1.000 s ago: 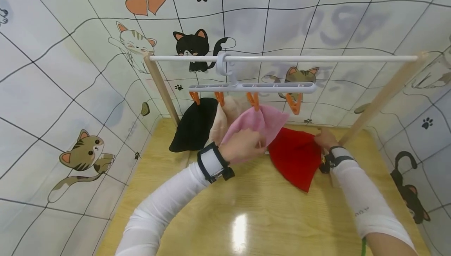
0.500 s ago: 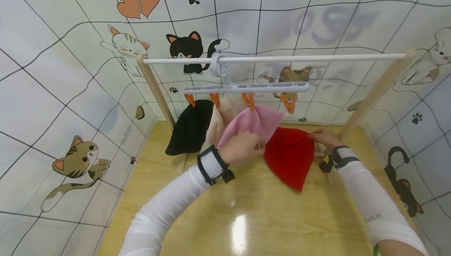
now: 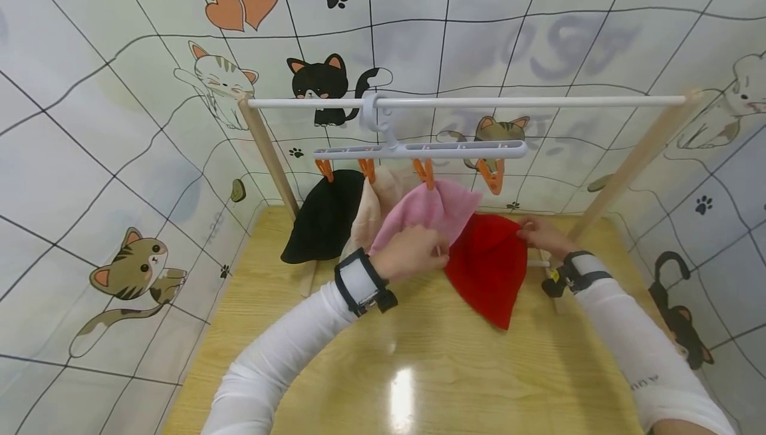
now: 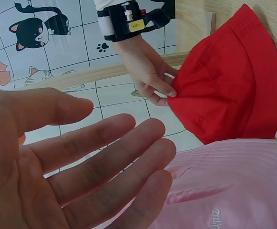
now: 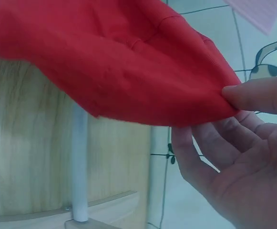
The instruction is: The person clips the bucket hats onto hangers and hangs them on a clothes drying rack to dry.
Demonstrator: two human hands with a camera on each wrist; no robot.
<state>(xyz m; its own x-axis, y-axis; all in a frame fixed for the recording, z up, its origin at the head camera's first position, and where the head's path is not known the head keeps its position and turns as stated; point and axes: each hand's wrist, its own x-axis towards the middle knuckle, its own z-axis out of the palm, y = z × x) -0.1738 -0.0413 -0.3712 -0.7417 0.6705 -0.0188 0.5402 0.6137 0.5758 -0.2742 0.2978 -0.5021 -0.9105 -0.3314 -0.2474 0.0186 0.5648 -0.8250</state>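
Red bucket hat [image 3: 487, 269] is pinched at its brim by the right hand [image 3: 541, 234], lifted above the wooden surface [image 3: 419, 368], just beside the pink hat [image 3: 427, 212]. Left hand [image 3: 409, 252], fingers spread, apparently rests against the clipped pink hat.

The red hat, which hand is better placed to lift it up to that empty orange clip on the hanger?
Probably the right hand: it already pinches the red hat by its edge, just below the empty orange clip. The left hand lies open against the pink hat.
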